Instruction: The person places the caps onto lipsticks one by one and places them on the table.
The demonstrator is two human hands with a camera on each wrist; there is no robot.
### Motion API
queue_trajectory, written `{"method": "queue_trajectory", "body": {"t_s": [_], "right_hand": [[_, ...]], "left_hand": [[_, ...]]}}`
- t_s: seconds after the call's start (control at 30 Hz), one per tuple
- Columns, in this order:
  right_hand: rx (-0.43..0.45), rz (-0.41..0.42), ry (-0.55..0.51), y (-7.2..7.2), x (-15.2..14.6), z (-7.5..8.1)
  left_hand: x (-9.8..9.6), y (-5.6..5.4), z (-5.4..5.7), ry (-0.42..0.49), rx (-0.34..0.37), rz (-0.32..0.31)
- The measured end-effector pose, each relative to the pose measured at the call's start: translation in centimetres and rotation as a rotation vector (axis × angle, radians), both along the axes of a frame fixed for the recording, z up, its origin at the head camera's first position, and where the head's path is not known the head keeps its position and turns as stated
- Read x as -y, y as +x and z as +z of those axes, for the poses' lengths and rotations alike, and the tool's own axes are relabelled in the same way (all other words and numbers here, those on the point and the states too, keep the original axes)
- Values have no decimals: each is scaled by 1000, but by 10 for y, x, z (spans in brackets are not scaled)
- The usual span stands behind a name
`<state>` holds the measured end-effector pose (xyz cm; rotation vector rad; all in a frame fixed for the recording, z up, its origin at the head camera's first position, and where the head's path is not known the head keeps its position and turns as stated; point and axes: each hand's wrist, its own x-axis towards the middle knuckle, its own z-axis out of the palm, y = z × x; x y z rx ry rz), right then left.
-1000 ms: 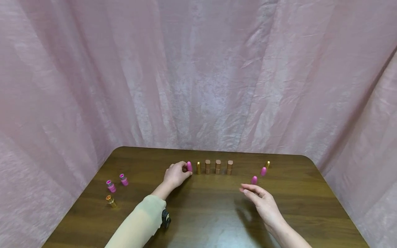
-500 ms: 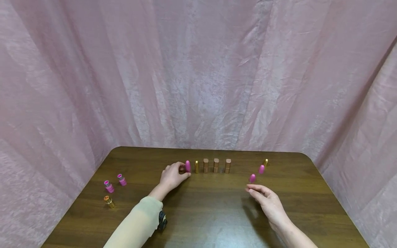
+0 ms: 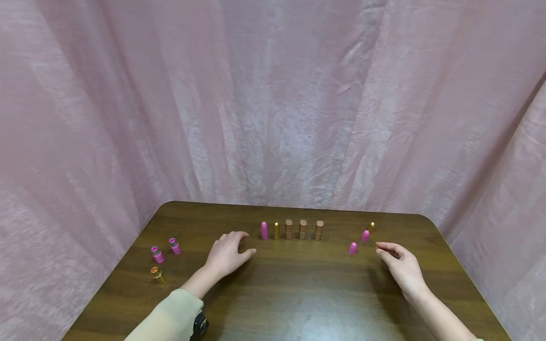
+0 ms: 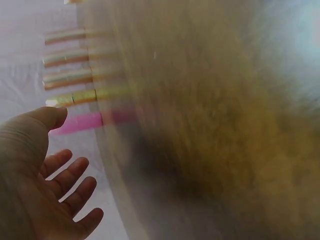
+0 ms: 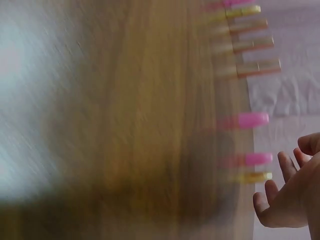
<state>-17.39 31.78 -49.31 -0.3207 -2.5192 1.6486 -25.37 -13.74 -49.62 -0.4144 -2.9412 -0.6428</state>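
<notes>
A pink lipstick (image 3: 264,230) stands upright at the left end of a row on the table, beside a slim gold lipstick (image 3: 276,231). My left hand (image 3: 226,255) is apart from the pink lipstick, to its left, with fingers spread and nothing held. On the right side are two short pink rounded caps, a nearer cap (image 3: 352,248) and a farther cap (image 3: 365,236), with a small gold cap (image 3: 372,226) behind. To the right of these hovers my right hand (image 3: 403,270), fingers loosely bent and holding nothing.
Three rose-gold lipsticks (image 3: 303,229) continue the row. At left stand two uncapped pink lipstick tubes (image 3: 158,255) and an uncapped gold tube (image 3: 157,275). A pink curtain (image 3: 273,104) hangs behind the wooden table (image 3: 294,289).
My left hand has let go of the pink lipstick and drawn back left, leaving it upright. My right hand has moved right, away from the nearer pink cap.
</notes>
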Motion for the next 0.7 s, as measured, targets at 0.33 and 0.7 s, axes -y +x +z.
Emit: {"method": "queue_trajectory", "body": {"t_s": [0.33, 0.7], "right_hand": [[-15, -94, 120, -26, -27, -8], [26, -46, 254, -66, -40, -19]], "left_hand": [[-20, 41, 9, -57, -114, -173], [-66, 80, 11, -189, -263, -392]]}}
